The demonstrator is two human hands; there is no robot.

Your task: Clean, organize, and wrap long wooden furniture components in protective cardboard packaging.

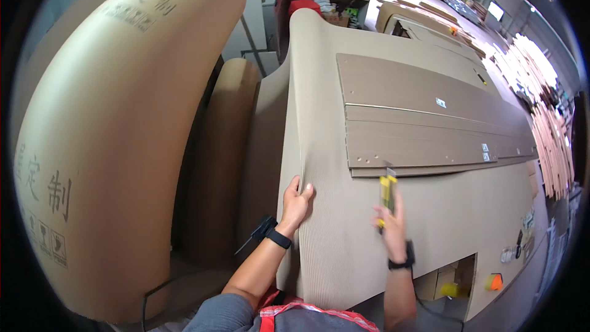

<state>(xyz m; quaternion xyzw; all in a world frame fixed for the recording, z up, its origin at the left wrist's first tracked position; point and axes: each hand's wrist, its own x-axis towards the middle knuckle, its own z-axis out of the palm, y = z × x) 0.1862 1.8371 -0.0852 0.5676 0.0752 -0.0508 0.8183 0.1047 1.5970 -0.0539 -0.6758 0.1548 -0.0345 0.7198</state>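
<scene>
My left hand [298,198] pinches the folded edge of a corrugated cardboard sheet [332,230] that is spread over the work surface. In my right hand [392,226] is a yellow and black utility knife [388,191], held above the cardboard with its tip towards the boards; the hand is slightly blurred. Flat brown panels [415,143] with drilled holes and small labels lie stacked on the cardboard, just beyond the knife.
A large printed cardboard roll [124,115] stands at the left, beside a narrower roll [221,157]. An orange tape roll [494,282] sits at the lower right. Another cutter [481,78] lies beyond the panels. Planks [553,147] are at the far right.
</scene>
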